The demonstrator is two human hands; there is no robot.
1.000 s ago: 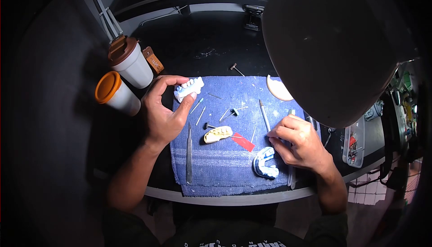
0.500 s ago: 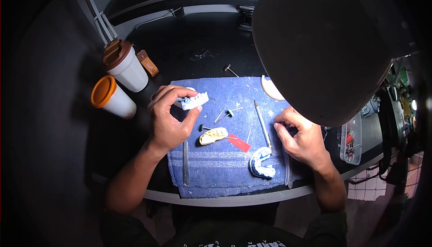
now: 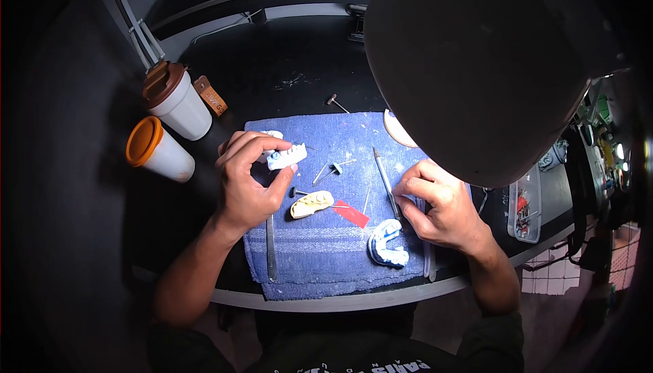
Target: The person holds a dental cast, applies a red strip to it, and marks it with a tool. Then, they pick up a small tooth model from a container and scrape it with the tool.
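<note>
Between thumb and fingers, my left hand [image 3: 252, 179] grips a white dental model piece [image 3: 288, 158] with a bluish part, above the upper left of the blue cloth [image 3: 326, 250]. My right hand [image 3: 439, 203] is closed, its fingertips at the pencil-like tool [image 3: 386, 179]; whether they grip it is hard to tell. Below those fingers lies a blue-and-white arch model [image 3: 388, 245]. A yellowish model piece [image 3: 311, 204] rests mid-cloth beside a red sheet [image 3: 352, 214]. Small burs [image 3: 336, 168] lie above it. A flat metal tool [image 3: 271, 250] lies at the cloth's left side.
A large dark lamp head [image 3: 476, 74] blocks the upper right view. Two lidded cups [image 3: 183, 108] and an orange tag [image 3: 210, 96] stand at the left. A clear plastic box [image 3: 525, 213] with small items is at the right. Another bur [image 3: 336, 102] lies behind the cloth.
My right hand has moved left to the pencil-like tool. My left hand still holds the model piece, now tilted slightly differently. The whole view has shifted a little.
</note>
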